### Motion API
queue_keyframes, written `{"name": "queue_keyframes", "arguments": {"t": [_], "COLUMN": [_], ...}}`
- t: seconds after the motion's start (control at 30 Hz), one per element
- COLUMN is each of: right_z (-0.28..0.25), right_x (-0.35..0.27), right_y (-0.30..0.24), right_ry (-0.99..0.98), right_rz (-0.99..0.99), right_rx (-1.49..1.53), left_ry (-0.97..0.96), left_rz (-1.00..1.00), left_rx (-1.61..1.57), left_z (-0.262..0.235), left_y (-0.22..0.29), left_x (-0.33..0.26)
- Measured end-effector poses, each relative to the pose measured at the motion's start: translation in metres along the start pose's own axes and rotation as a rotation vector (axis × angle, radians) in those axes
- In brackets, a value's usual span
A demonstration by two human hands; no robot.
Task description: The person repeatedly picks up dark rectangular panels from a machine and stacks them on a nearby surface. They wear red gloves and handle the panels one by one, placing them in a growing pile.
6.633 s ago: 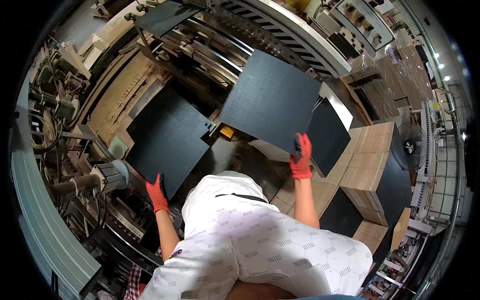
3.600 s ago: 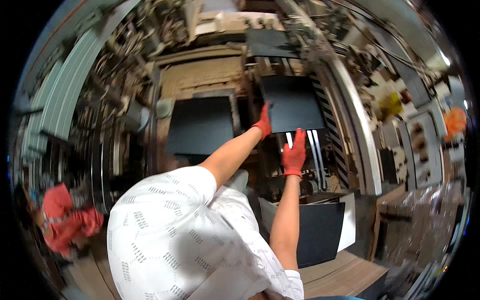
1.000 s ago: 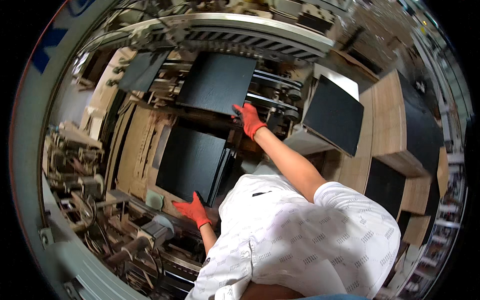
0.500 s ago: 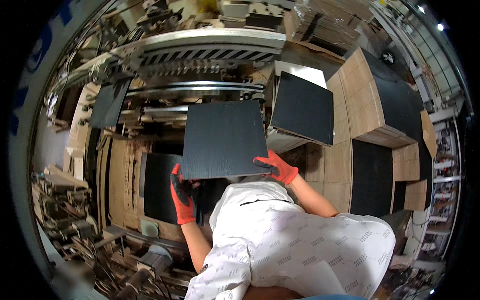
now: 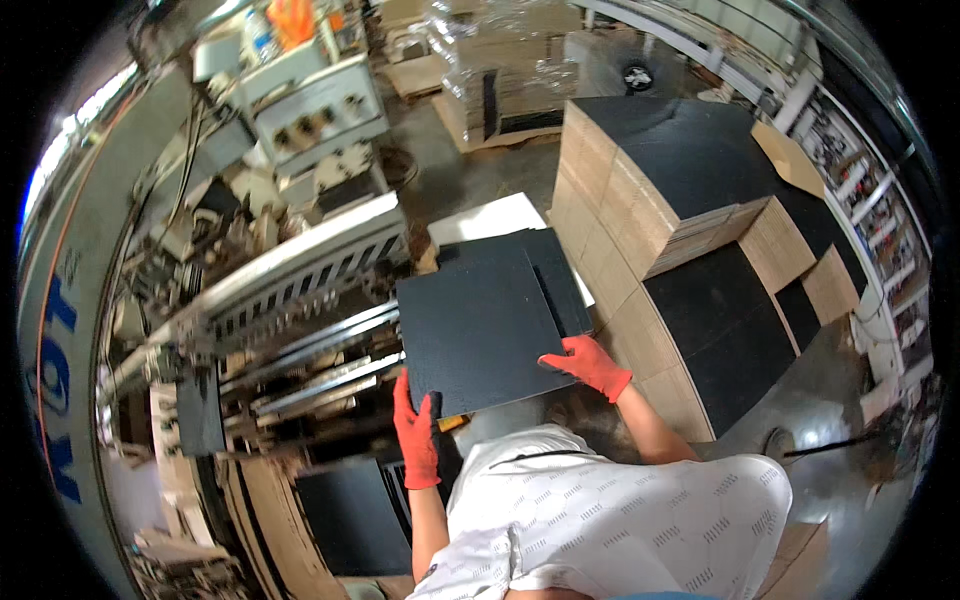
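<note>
Between my two hands is a square black board (image 5: 480, 335) with a faint grain on its face. My left hand (image 5: 418, 435), in a red glove with dark finger patches, grips its near left corner. At its near right edge my right hand (image 5: 595, 368), gloved in red too, holds on with the thumb on top and the other fingers out of sight below. Behind the held board and partly covered by it lie other black boards (image 5: 562, 285) beside a white panel (image 5: 490, 220). Whether the held board touches them I cannot tell.
Tall stacks of boards (image 5: 620, 190) with light brown edges and black tops stand to the right. On the left runs a machine with metal rails (image 5: 310, 350) and a striped beam (image 5: 300, 270). Another black board (image 5: 355, 515) lies low at left. Wrapped pallets (image 5: 500, 60) stand farther back.
My view has turned toward the right. The held board has moved from over the machine rails to in front of the black boards by the white panel, both hands still on it.
</note>
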State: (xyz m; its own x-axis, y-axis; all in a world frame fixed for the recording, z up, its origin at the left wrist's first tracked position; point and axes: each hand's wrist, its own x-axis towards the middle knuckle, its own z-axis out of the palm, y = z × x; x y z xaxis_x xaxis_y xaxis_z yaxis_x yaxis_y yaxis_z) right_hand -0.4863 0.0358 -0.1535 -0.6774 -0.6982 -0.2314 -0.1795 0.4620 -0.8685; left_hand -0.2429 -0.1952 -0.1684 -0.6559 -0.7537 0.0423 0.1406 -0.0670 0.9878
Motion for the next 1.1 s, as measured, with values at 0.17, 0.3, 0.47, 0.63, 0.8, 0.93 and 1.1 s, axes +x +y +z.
{"name": "queue_keyframes", "arguments": {"t": [0.17, 0.3, 0.47, 0.63, 0.8, 0.93, 1.1], "right_z": [-0.037, -0.038, -0.023, -0.006, -0.005, -0.013, -0.014], "right_x": [0.021, 0.04, 0.042, 0.06, 0.073, 0.088, 0.109], "right_y": [0.023, 0.075, 0.109, 0.142, 0.147, 0.135, 0.15], "right_ry": [0.391, 0.701, 0.712, 0.494, 0.526, 0.589, 0.626], "right_rz": [0.021, -0.093, -0.094, 0.034, 0.014, -0.013, 0.041], "right_rx": [-0.345, -0.416, -0.155, 0.3, 0.363, 0.252, 0.295], "left_ry": [-0.052, -0.065, -0.032, 0.003, -0.056, -0.157, -0.454], "left_rz": [0.015, 0.143, -0.049, -0.27, -0.399, -0.443, -0.135], "left_rx": [0.163, 0.912, 0.434, 0.48, 0.338, 0.341, 0.579], "left_z": [0.052, 0.069, 0.05, 0.076, 0.089, 0.016, 0.034], "left_y": [-0.043, -0.068, -0.113, -0.077, -0.083, -0.116, -0.123], "left_x": [0.042, 0.05, 0.072, 0.082, 0.1, 0.133, 0.142]}}
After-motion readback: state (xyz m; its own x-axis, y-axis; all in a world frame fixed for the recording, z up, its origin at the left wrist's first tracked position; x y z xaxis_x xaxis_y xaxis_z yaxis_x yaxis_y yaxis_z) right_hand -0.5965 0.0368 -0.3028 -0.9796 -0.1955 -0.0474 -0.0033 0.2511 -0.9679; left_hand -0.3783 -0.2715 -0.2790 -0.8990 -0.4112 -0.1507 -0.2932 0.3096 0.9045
